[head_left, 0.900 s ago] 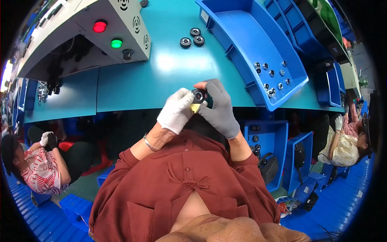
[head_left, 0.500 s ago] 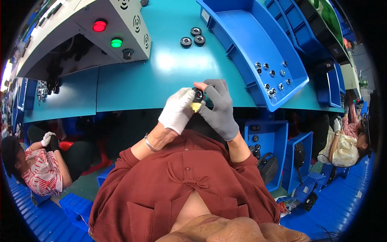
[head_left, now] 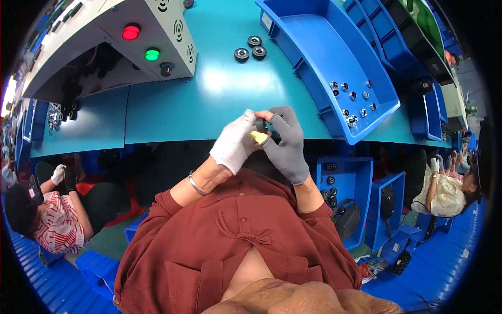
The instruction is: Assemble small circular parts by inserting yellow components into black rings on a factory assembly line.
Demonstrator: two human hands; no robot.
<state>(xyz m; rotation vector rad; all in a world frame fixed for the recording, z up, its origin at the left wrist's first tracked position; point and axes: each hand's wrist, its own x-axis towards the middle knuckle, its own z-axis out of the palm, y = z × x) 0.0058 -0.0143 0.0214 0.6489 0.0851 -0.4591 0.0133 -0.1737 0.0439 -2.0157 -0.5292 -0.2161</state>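
A pale boxy machine [head_left: 112,31] stands at upper left of the frame. In the centre, the white-gloved left hand [head_left: 235,140] has its grip clamped on a small dark piece [head_left: 261,125], partly hidden, just above a yellow scrap [head_left: 259,137]; the grey-gloved right hand [head_left: 286,144] clamps this piece too. At upper right, a long blue plastic bin [head_left: 319,39] holds small shiny parts [head_left: 352,95].

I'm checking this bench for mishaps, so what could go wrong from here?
The black part might slip and drop: it sits among the fingers of the left hand and right hand, right by the front edge of the teal table. The yellow piece with it could fall too. The blue tray reaches that edge at its near corner, so a bump could jostle its loose shiny parts.
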